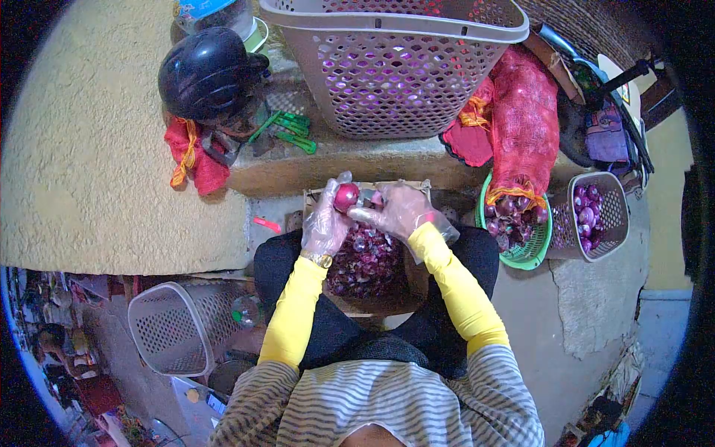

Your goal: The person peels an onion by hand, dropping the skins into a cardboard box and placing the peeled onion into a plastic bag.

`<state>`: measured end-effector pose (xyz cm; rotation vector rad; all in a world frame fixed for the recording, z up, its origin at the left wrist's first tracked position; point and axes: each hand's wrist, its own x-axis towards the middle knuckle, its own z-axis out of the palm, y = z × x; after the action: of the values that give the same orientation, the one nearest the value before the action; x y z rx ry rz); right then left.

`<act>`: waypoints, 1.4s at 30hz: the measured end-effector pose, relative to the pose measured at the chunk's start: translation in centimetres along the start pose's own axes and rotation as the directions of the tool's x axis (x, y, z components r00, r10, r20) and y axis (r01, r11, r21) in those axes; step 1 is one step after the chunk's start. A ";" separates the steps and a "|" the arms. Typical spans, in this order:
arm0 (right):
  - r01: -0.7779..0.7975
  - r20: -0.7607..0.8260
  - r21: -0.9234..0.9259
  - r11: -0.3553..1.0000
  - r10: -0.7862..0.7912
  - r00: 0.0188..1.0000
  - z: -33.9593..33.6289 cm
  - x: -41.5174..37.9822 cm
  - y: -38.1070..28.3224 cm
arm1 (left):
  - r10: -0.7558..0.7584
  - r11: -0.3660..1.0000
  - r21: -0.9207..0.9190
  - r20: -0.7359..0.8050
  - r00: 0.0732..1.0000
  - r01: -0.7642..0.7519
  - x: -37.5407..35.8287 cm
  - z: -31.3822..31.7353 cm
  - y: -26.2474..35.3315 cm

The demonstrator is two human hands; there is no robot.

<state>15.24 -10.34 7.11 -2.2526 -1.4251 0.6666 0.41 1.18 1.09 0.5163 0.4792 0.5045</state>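
left hand (325,223): in a clear plastic glove, fingers wrapped round one red onion (345,197), holding it up over the lap; gold watch on that wrist
right hand (398,211): gloved too, fingers pinched right against the onion's side. Can't tell if there's a blade in there, too small to see
onion spot: right between the two hands, above the box of peels (369,261)
peels: one heap of purple skins, lying in a cardboard box between the knees
baskets: I count four. One big grey one (395,63) up on the counter (335,160), one small grey one (599,216) at the far right with a bunch of onions inside, one green one (532,249) just beside it, and one grey one (167,328) tipped on its side down left
red mesh sack (525,123): one, its mouth hanging into the green basket
helmet (208,74): one, black, on the counter's left end
sleeves: two, yellow
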 end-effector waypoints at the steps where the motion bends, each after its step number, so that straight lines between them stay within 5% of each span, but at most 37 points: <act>1: -0.031 -0.058 0.009 0.999 0.031 0.998 0.2 0.1 0.1 | 0.000 1.000 0.000 0.001 1.000 0.000 0.0 0.2 -0.1; 6: -0.072 -0.137 0.015 0.997 0.074 0.988 0.0 0.0 -0.2 | -0.038 0.998 -0.043 0.024 0.999 0.039 -0.3 1.1 -0.6; 15: -0.033 -0.051 0.176 0.984 0.042 0.998 -0.3 -0.5 -0.9 | -0.026 0.999 0.033 0.056 0.998 0.024 -0.5 1.1 -0.6; 27: 0.075 -0.082 -0.028 0.997 -0.077 0.994 1.1 -0.2 0.1 | -0.025 0.998 -0.061 0.005 1.000 0.026 -0.3 1.0 -0.5; 35: 0.281 0.213 -0.181 0.942 -0.242 0.947 0.2 -0.3 0.1 | 0.080 0.996 0.039 -0.003 0.997 -0.079 0.1 0.1 0.0; 42: 0.124 0.036 -0.104 0.987 -0.121 0.992 1.3 -0.3 0.6 | 0.094 0.996 -0.001 -0.038 0.995 -0.094 0.0 0.3 0.2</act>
<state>14.82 -10.81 5.79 -2.2197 -1.6340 0.5996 0.57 1.21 1.42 0.5292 0.4918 0.6062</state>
